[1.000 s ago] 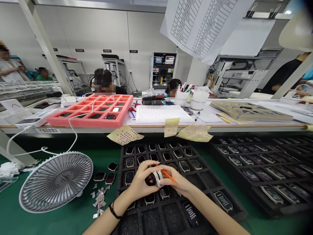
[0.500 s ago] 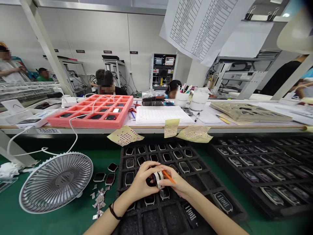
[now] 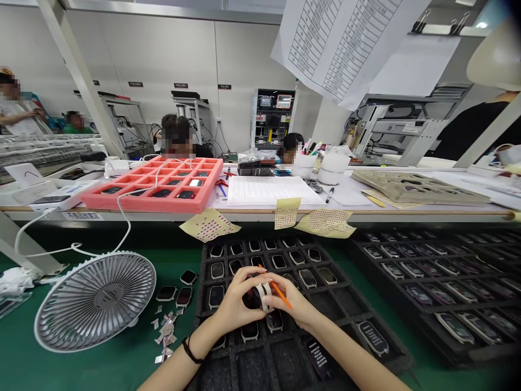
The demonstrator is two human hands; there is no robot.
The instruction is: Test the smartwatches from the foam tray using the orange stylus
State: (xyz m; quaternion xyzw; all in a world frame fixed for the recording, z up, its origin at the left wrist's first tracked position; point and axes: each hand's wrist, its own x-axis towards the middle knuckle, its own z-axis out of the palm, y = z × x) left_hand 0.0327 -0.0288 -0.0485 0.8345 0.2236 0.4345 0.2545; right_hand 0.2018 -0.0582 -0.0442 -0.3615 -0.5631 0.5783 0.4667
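Observation:
Above a black foam tray (image 3: pixel 291 347), my left hand (image 3: pixel 234 304) grips a smartwatch case (image 3: pixel 262 297) by its edges, its pale frame turned sideways. An orange stick-like tool (image 3: pixel 280 293) lies across the fingers of my right hand (image 3: pixel 297 305), and that hand's fingertips also press on the watch case. What the tool's tip touches is hidden behind the fingers. Several square-faced smartwatches (image 3: pixel 216 296) lie in the tray's compartments around my hands. One near my right forearm, a watch with white text (image 3: pixel 372 336), has its screen lit.
A white fan (image 3: pixel 97 301) stands at left, beside loose watches (image 3: pixel 184 296) and small scraps (image 3: pixel 166 334). More watches fill a second black tray (image 3: pixel 427 347) at right. On the shelf above sit a pink foam tray (image 3: pixel 203 202), paper sheets (image 3: pixel 268 190) and a beige tray (image 3: pixel 423 190).
The orange tool has tilted more upright, and its upper end now shows above my fingers. The watch case has turned slightly between my hands. The view has shifted a little.

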